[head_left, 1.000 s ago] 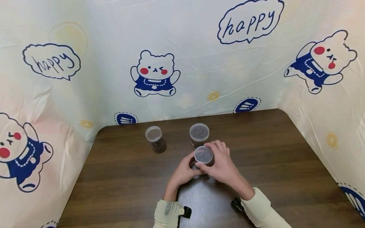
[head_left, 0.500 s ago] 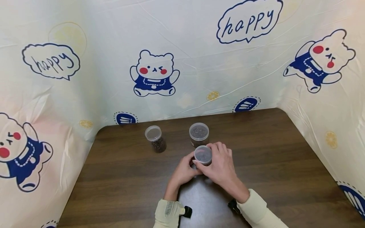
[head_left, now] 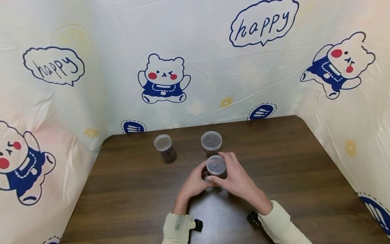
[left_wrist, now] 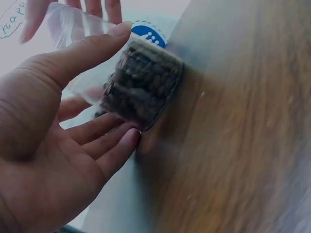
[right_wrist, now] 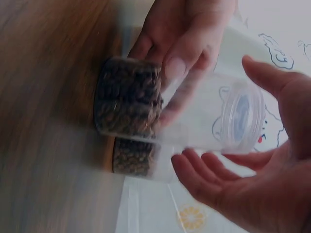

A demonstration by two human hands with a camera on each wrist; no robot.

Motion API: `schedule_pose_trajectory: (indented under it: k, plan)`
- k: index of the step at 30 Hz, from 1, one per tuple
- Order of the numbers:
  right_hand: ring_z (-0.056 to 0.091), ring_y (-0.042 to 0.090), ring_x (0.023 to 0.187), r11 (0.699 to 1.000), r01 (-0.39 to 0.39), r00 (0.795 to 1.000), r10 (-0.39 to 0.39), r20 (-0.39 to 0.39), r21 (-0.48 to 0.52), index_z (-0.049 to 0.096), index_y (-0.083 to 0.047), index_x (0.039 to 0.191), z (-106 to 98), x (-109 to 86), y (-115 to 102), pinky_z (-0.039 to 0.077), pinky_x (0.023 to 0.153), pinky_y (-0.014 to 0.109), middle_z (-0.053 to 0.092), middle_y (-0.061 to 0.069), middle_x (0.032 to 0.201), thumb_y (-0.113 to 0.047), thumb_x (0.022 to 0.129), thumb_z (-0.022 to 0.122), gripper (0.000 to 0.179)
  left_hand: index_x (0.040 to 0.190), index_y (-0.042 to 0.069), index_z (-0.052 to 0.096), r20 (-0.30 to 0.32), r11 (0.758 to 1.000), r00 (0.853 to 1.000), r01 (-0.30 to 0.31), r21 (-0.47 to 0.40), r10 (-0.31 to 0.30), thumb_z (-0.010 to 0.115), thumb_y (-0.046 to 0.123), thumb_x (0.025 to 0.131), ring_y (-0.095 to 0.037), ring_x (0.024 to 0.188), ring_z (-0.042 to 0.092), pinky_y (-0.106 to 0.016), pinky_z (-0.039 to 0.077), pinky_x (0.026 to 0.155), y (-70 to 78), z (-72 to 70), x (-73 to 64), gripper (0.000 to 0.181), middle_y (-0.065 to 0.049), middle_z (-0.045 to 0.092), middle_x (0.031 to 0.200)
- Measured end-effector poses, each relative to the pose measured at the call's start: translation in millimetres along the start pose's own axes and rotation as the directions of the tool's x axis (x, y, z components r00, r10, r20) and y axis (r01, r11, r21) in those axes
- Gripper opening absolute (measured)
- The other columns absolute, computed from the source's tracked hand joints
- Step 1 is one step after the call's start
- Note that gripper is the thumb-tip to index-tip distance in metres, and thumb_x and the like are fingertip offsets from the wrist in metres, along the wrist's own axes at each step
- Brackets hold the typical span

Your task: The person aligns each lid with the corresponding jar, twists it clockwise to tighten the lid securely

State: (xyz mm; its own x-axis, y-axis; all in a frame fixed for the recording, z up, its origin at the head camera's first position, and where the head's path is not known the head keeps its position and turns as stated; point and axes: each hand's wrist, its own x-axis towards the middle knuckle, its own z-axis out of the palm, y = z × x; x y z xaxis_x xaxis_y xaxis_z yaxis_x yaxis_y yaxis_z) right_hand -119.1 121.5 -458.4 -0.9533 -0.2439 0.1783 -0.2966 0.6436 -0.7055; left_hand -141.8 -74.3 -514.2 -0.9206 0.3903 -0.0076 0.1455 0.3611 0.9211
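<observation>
A clear plastic jar [head_left: 216, 165] with a translucent screw lid [right_wrist: 243, 116] stands upright on the table, part filled with dark brown beans [right_wrist: 129, 99]. My left hand [head_left: 195, 184] grips the jar's body from the left, its thumb [left_wrist: 92, 51] across the near side and fingers beneath in the left wrist view. Around the lid my right hand [head_left: 237, 178] is spread loosely. The right wrist view shows a gap between its thumb [right_wrist: 265, 75] and the lid, with the other fingers close to the jar's opposite side.
Just behind the jar stands a second, lidded jar [head_left: 211, 140] of dark contents. A third jar [head_left: 165, 149] of dark beans is off to the left. All three are on a brown wooden table [head_left: 128, 189], backed by a printed curtain [head_left: 201, 67].
Over the last second my right hand turned at the lid, then swung back, and its thumb now sits lower. My left hand keeps its hold. The other two jars have not moved.
</observation>
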Motion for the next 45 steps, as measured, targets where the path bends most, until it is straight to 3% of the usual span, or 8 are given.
schedule_pose_trajectory:
  k: [5,12,21,30,37,45]
  plan:
    - [0.061,0.027,0.124,0.997,0.030,0.997,-0.036,0.071,0.078,0.042,-0.003,0.154,-6.1,-0.5,9.5,0.054,0.105,0.050,0.054,0.014,0.142,-0.039,0.082,0.092,0.095,0.147,0.012,0.055,-0.012,1.000,1.000,0.001,-0.024,-0.001,0.091,0.017,0.083,-0.031,0.133,0.063,-0.050,0.049,0.115,3.0,-10.3,-4.1,0.074,-0.014,0.067,0.140]
    - [0.062,0.027,0.122,0.976,-0.062,0.988,0.030,0.151,0.208,0.040,-0.004,0.155,-2.3,-1.9,24.7,0.060,0.097,0.047,0.055,0.015,0.141,-0.019,0.076,0.097,0.099,0.141,0.012,0.060,-0.028,0.999,0.999,0.029,-0.038,-0.030,0.092,0.017,0.083,-0.034,0.129,0.065,-0.053,0.051,0.112,1.6,-21.9,-9.5,0.067,-0.012,0.069,0.135]
    - [0.068,0.023,0.113,0.970,-0.124,0.986,0.097,0.138,0.207,0.050,-0.001,0.143,16.5,-3.4,35.3,0.060,0.092,0.039,0.068,0.014,0.128,-0.010,0.076,0.095,0.081,0.140,0.010,0.060,-0.019,0.987,0.999,0.038,-0.156,-0.041,0.089,0.016,0.085,-0.035,0.127,0.067,-0.051,0.054,0.110,-1.6,-22.5,-10.5,0.062,-0.016,0.066,0.138]
    - [0.070,0.020,0.106,0.956,-0.168,0.981,0.139,0.135,0.242,0.053,-0.002,0.137,20.9,-3.5,37.5,0.061,0.088,0.033,0.068,0.013,0.124,-0.010,0.077,0.094,0.073,0.140,0.013,0.061,-0.007,0.966,0.999,0.042,-0.254,-0.045,0.088,0.008,0.085,-0.036,0.127,0.067,-0.049,0.056,0.108,-2.6,-20.8,-9.5,0.062,-0.017,0.065,0.139]
    - [0.070,0.018,0.103,0.957,-0.157,0.983,0.128,0.129,0.243,0.054,-0.002,0.135,19.3,-3.2,38.4,0.061,0.085,0.032,0.068,0.014,0.123,-0.009,0.078,0.094,0.070,0.139,0.013,0.062,-0.013,0.974,0.999,0.033,-0.224,-0.037,0.086,0.012,0.088,-0.036,0.124,0.069,-0.039,0.060,0.102,-1.0,-17.3,-8.3,0.057,-0.018,0.067,0.136]
    - [0.069,0.023,0.108,0.970,-0.122,0.990,0.102,0.102,0.208,0.054,-0.002,0.135,12.4,-3.5,39.9,0.061,0.086,0.032,0.067,0.015,0.125,-0.010,0.079,0.093,0.069,0.140,0.014,0.062,0.002,0.955,0.999,0.045,-0.294,-0.047,0.086,0.008,0.087,-0.034,0.126,0.067,-0.040,0.058,0.105,7.1,-13.3,-4.7,0.058,-0.017,0.065,0.138]
